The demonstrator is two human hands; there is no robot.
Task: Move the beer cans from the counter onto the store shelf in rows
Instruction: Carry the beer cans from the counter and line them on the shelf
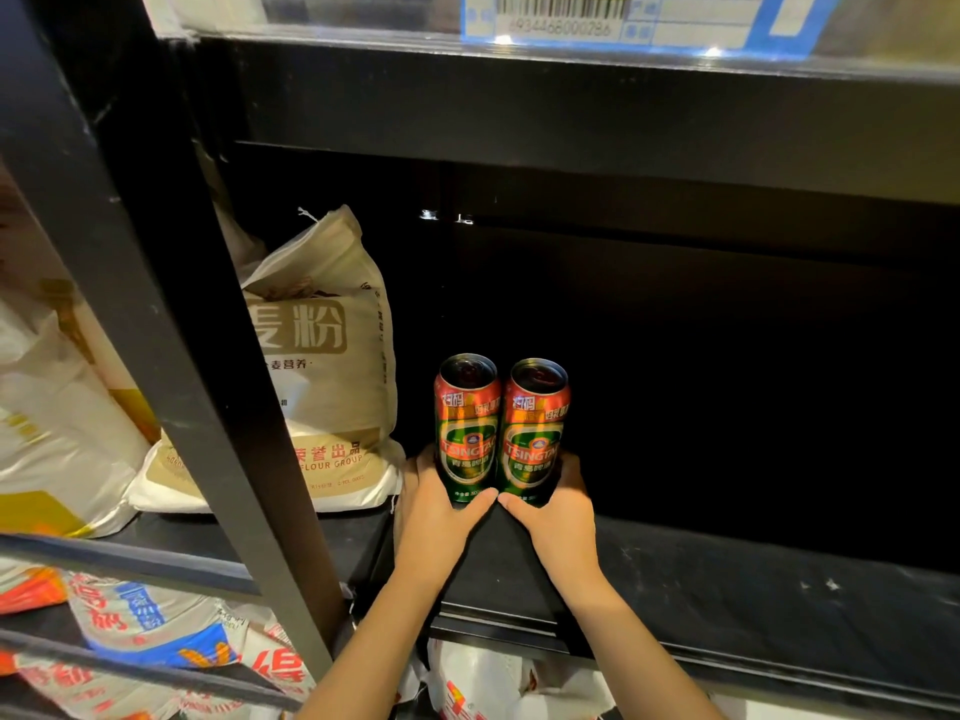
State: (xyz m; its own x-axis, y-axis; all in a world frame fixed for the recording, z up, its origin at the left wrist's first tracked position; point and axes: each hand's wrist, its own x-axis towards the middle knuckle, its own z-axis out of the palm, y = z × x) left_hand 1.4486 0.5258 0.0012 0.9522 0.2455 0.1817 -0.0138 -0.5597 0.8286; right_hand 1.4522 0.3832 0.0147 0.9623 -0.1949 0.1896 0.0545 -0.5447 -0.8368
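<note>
Head view: two hands' fingers (485, 500) grip two upright beer cans (466, 426) on one shelf (753, 579).

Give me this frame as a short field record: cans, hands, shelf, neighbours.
cans: two, left can and right can, upright, side by side, touching
left hand: grips left can at its base
right hand: grips right can at its base
shelf: black; cans stand on it, near the front
neighbours: flour sack to the left of the cans
space right of cans: dark, contents unclear
</note>
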